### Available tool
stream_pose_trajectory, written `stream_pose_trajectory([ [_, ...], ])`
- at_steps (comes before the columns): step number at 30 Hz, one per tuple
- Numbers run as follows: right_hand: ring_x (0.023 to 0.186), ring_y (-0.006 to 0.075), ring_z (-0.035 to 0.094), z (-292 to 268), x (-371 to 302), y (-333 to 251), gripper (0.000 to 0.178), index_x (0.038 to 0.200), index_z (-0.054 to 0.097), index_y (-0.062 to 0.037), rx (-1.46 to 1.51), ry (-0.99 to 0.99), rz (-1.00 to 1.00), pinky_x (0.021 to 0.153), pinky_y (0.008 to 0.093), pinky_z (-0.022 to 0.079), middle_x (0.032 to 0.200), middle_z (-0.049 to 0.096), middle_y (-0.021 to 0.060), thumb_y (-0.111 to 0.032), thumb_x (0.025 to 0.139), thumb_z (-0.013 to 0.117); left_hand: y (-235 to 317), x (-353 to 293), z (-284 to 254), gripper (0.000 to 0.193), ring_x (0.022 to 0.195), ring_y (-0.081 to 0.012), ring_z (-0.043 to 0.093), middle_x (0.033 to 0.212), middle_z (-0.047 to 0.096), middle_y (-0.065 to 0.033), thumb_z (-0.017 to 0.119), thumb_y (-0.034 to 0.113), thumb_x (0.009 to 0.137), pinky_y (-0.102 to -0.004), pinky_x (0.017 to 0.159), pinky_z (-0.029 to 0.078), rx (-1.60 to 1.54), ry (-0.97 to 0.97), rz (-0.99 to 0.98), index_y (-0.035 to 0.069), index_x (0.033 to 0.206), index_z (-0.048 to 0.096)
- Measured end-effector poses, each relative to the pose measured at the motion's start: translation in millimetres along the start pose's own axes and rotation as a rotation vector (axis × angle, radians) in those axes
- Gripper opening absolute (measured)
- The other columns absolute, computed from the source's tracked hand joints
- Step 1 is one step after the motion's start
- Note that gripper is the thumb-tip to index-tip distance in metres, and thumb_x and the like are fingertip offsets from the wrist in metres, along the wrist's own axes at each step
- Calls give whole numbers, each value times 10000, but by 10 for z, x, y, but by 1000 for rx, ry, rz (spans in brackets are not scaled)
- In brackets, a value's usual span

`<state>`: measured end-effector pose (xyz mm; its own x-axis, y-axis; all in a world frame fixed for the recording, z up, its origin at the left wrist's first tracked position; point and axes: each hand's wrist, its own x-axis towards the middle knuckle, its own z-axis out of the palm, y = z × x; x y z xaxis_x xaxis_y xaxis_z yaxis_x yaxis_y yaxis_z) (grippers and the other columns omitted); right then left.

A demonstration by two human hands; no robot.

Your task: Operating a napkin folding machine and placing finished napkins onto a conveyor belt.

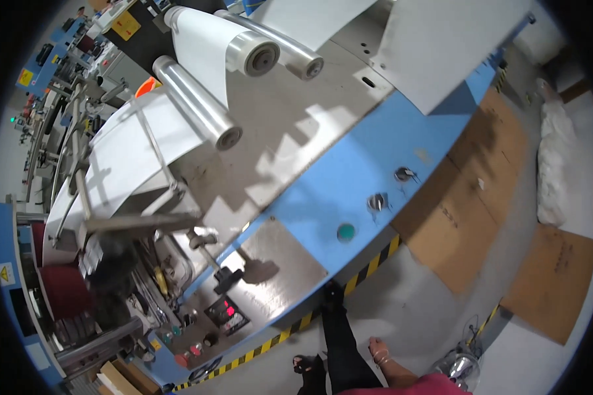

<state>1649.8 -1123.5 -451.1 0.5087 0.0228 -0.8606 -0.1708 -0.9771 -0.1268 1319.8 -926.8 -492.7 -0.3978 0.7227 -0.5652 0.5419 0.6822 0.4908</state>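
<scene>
My right hand hangs low at my side near the bottom edge, with a thin band round the wrist. It appears away from the machine; its fingers are foreshortened, so whether they are curled or straight is unclear, and nothing shows in it. My left hand is out of view. Nearest the hand is my leg in black trousers. Ahead stands a machine with a blue side panel, a green button and two dark knobs, one of them a rotary knob. White sheet material runs over its metal rollers.
A control panel with a red lit display and red buttons sits at lower left. Yellow-black striped tape edges the machine's base. Flattened cardboard lies on the floor to the right, beside a white wrapped bundle.
</scene>
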Motion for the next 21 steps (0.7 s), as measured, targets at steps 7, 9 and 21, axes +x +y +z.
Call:
stream_pose_trajectory([
  [7, 948, 409, 550, 364, -363, 264, 453, 989, 584, 10, 110, 90, -49, 823, 423, 422, 969, 595, 250, -374, 826, 410, -400, -248, -741, 561, 915, -381, 569, 943, 599, -256, 360, 457, 881, -460, 712, 461, 15, -59, -49, -50, 1024, 551],
  [9, 953, 407, 549, 618, -389, 492, 457, 992, 585, 13, 80, 123, -94, 824, 428, 422, 979, 591, 250, -369, 831, 394, -645, -338, -1067, 561, 916, -379, 570, 945, 600, -255, 357, 456, 883, -458, 707, 463, 14, -61, -67, -51, 1027, 550],
  [21, 1002, 428, 510, 1436, -1647, 778, 422, 997, 565, 36, -141, 58, -342, 882, 433, 407, 1036, 560, 265, -326, 845, 413, -2503, -667, -3456, 567, 999, -349, 530, 1246, 457, -209, 355, 412, 902, -452, 755, 481, -15, -327, -398, 12, 1303, 358],
])
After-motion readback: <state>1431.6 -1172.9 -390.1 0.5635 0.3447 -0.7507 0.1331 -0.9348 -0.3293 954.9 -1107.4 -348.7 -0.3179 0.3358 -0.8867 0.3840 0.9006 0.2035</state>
